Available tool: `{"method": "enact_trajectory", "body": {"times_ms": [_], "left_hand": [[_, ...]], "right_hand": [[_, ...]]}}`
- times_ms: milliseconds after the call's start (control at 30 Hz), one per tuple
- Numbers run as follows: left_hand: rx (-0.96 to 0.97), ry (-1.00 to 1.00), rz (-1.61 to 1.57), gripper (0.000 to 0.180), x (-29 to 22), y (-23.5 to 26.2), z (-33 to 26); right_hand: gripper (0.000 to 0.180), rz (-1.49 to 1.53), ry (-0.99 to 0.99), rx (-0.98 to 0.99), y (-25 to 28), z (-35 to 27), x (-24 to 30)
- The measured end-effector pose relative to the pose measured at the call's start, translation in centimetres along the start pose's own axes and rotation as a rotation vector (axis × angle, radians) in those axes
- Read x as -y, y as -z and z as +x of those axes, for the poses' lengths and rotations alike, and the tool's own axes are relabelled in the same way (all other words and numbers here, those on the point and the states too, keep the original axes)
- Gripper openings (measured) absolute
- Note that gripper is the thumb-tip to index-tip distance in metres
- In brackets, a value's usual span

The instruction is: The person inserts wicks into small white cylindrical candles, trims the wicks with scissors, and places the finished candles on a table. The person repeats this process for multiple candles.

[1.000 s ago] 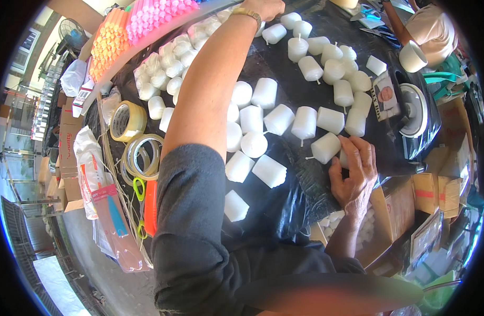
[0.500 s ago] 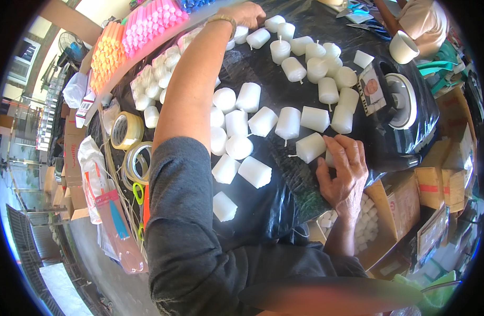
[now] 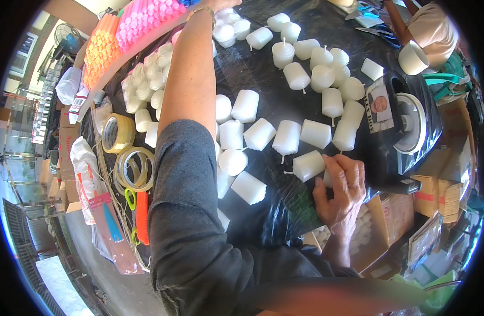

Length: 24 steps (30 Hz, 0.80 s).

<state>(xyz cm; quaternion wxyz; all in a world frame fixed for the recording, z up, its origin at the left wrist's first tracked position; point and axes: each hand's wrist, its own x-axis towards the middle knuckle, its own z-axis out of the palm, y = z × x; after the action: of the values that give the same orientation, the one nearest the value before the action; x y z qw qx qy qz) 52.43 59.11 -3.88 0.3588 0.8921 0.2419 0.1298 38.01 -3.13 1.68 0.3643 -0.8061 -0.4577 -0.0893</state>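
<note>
Over the near right edge of the black-covered table, my right hand (image 3: 341,196) is closed around a white votive candle (image 3: 327,178), mostly hidden by my fingers. Right beside its fingertips lies another white candle (image 3: 308,166), its wick pointing left. My left arm stretches far across the table, and my left hand (image 3: 220,5) is partly cut off by the top edge; how its fingers are set is not clear. Just below that hand sits a group of white candles (image 3: 226,32). Loose white candles (image 3: 260,134) lie or stand across the middle.
Wrapped white candles (image 3: 147,79), tape rolls (image 3: 118,133), green-handled scissors (image 3: 130,199) and pink and orange sticks (image 3: 147,21) lie left. A black device with a white disc (image 3: 410,124) stands right, above an open carton (image 3: 392,216). Another person's arm (image 3: 402,26) is far right.
My left hand has moved left and farther away, uncovering more of the candles below it. My right hand keeps its place by the same candle. The whole view has shifted slightly.
</note>
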Motion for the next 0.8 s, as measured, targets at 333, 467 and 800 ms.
{"method": "enact_trajectory", "body": {"times_ms": [333,467,800], "left_hand": [[-0.086,-0.028,-0.098,0.018,4.5,0.6,2.4],[-0.166,-0.037,-0.137,0.015,3.2,0.8,1.7],[-0.364,-0.561,0.408,0.010,-14.9,8.3,-8.6]], "right_hand": [[0.048,-0.012,0.014,0.002,0.0,0.2,0.3],[0.045,-0.024,0.000,-0.002,-0.2,0.0,0.3],[0.039,-0.062,0.038,-0.064,-0.7,0.4,0.1]]}}
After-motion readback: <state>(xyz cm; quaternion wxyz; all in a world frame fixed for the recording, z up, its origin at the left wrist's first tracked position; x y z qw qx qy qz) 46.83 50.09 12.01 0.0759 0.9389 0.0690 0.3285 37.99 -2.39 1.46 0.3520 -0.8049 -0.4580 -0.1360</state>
